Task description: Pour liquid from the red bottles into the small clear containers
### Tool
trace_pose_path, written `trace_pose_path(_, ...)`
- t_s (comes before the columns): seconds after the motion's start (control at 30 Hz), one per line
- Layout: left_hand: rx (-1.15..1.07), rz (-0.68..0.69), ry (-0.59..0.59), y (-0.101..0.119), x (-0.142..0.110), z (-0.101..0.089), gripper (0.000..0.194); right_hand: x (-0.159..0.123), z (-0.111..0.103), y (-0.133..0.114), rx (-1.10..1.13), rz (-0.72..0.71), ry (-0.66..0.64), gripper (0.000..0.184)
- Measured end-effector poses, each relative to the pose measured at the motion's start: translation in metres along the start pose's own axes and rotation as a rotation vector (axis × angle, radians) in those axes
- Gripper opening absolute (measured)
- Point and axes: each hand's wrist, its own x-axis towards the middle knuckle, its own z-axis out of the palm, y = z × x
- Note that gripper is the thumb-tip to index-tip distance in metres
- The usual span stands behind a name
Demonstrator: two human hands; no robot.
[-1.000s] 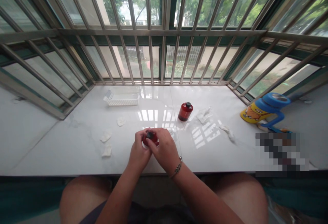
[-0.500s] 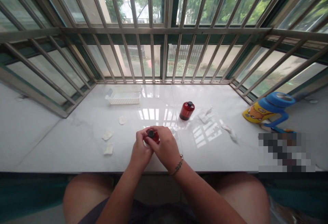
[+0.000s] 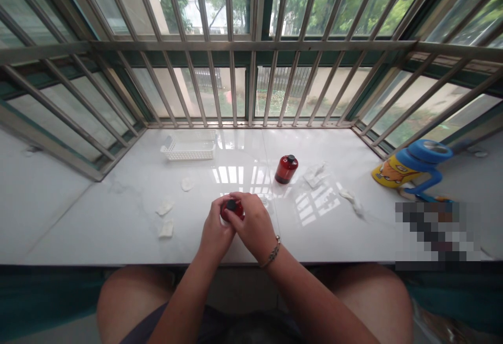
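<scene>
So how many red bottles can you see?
2. One red bottle is held between the left hand and right hand; the other bottle stands farther back on the white counter, to the right. Any hidden ones I can't count.

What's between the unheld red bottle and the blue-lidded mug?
Head view: a crumpled pale wrapper beside the red bottle, then a twisted white scrap farther right and closer in.

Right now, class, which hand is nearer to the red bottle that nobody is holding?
Right. The right hand is on the person's side of the unheld red bottle, slightly to its left; the left hand is also on that side, but farther left.
</scene>
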Motion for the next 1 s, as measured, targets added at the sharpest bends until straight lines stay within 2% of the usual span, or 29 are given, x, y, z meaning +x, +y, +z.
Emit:
trace_pose_path(0.13, 0.006, -0.065, 0.0, 0.004, 0.0, 0.0, 0.039, -0.001, -0.001, -0.002, 0.007, -0.008, 0.005, 0.037)
trace_pose_path(0.33, -0.052, -0.079, 0.024, 0.006, -0.001, 0.002, 0.047, -0.003, -0.004, -0.004, 0.058, -0.015, 0.029, 0.033)
trace_pose_path(0.5, -0.044, -0.094, 0.01, -0.002, -0.001, 0.001, 0.051, 0.002, -0.008, -0.006, 0.076, -0.062, 0.037, 0.03)
trace_pose_path(0.7, -0.067, -0.06, -0.02, -0.011, 0.001, 0.001, 0.059, 0.006, -0.031, -0.007, 0.048, -0.151, 0.141, 0.021)
trace_pose_path(0.8, -0.07, -0.023, -0.029, -0.01, 0.001, 0.001, 0.057, -0.005, -0.056, 0.01, -0.014, -0.096, 0.214, 0.019)
trace_pose_path(0.87, -0.052, -0.016, -0.032, -0.01, 0.001, 0.0, 0.057, -0.019, -0.076, 0.032, -0.09, 0.0, 0.254, 0.021)
trace_pose_path(0.93, -0.041, -0.013, -0.034, -0.01, 0.001, 0.0, 0.056, -0.036, -0.097, 0.062, -0.166, 0.134, 0.271, 0.026)
trace_pose_path(1.0, -0.038, -0.009, -0.032, -0.011, 0.001, 0.0, 0.056, -0.052, -0.119, 0.094, -0.246, 0.331, 0.241, 0.035)
